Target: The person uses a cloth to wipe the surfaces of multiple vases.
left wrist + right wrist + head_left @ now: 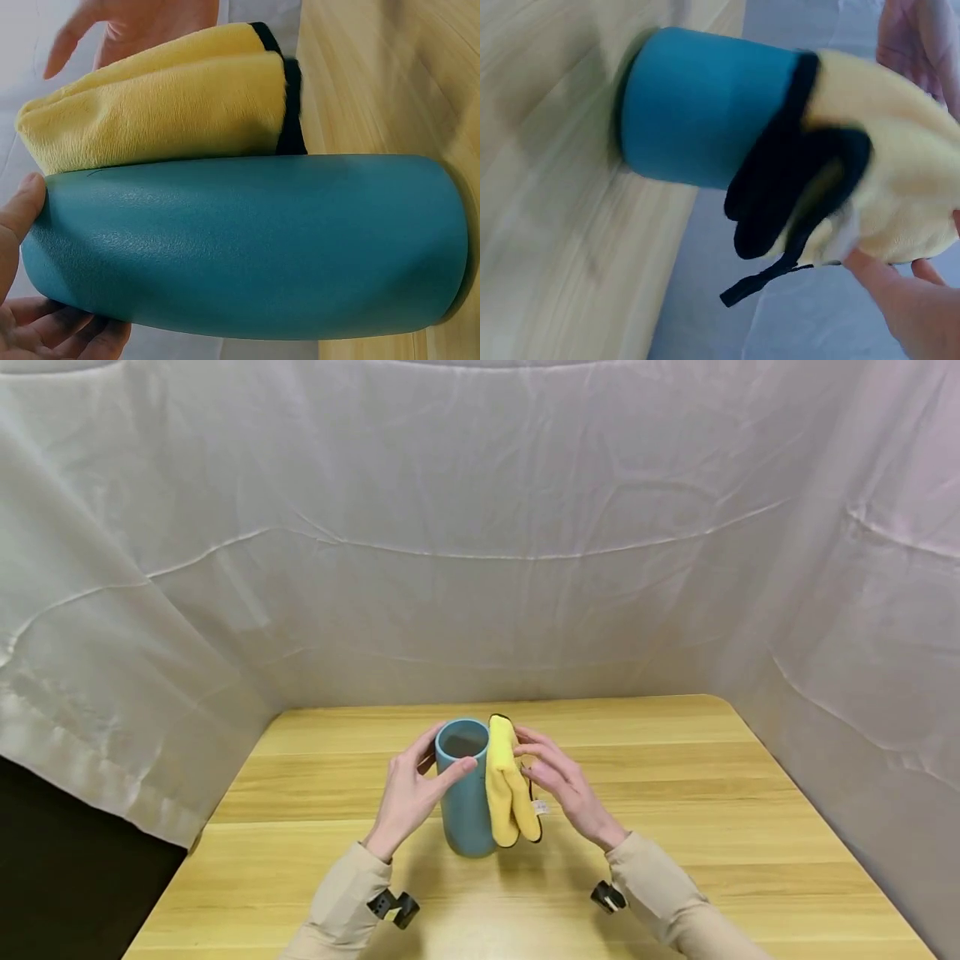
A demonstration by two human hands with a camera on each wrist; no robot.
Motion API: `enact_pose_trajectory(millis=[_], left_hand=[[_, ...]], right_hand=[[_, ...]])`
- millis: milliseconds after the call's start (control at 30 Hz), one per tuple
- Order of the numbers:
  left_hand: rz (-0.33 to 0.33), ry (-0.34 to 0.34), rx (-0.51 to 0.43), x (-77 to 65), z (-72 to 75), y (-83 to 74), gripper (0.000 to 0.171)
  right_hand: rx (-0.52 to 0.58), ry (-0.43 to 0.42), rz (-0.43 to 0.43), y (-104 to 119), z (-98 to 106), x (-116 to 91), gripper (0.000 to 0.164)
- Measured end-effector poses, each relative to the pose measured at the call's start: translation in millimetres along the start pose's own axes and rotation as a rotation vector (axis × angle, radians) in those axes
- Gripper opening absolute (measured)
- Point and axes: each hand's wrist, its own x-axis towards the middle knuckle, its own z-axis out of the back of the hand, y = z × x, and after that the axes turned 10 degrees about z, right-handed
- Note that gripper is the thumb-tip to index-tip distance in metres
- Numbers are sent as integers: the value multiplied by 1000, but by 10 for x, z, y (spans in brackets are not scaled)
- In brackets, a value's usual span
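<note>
A tall blue vase (pixel 468 810) stands upright on the wooden table, its round mouth facing up. My left hand (pixel 415 789) grips it near the rim, thumb on the near side and fingers (pixel 64 330) around the other. Against the vase's right side is a folded yellow cloth (pixel 501 781) with black edging and a small white tag. My right hand (pixel 566 785) holds this cloth from the right, its thumb (pixel 874 274) beside the tag. Part of the right hand's fingers is hidden behind the cloth. The cloth's lower end hangs above the tabletop.
The light wooden table (pixel 712 827) extends to both sides of the vase. Pale grey fabric (pixel 480 610) hangs behind it and along the sides. A dark area (pixel 67 860) lies beyond the table's left edge. Each sleeve carries a small black device (pixel 393 906) at the wrist.
</note>
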Motion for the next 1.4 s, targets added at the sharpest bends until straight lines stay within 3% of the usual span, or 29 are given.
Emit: enact_pose_trajectory(millis=[167, 300, 400, 767, 1067, 1400], left_hand=[[-1, 6, -4, 2, 0, 5, 55], [0, 16, -5, 4, -11, 10, 56], [1, 15, -6, 4, -16, 13, 56], [2, 16, 8, 5, -11, 19, 56], [-9, 9, 16, 13, -24, 34, 57], [-6, 18, 8, 13, -33, 9, 57]], right_hand=[[81, 25, -85, 14, -27, 78, 28], [97, 6, -114, 28, -51, 124, 61], [48, 11, -136, 35, -59, 160, 74], [-78, 29, -150, 5, -93, 241, 78], [-54, 21, -159, -56, -84, 207, 75], [2, 39, -187, -306, -73, 3, 76]])
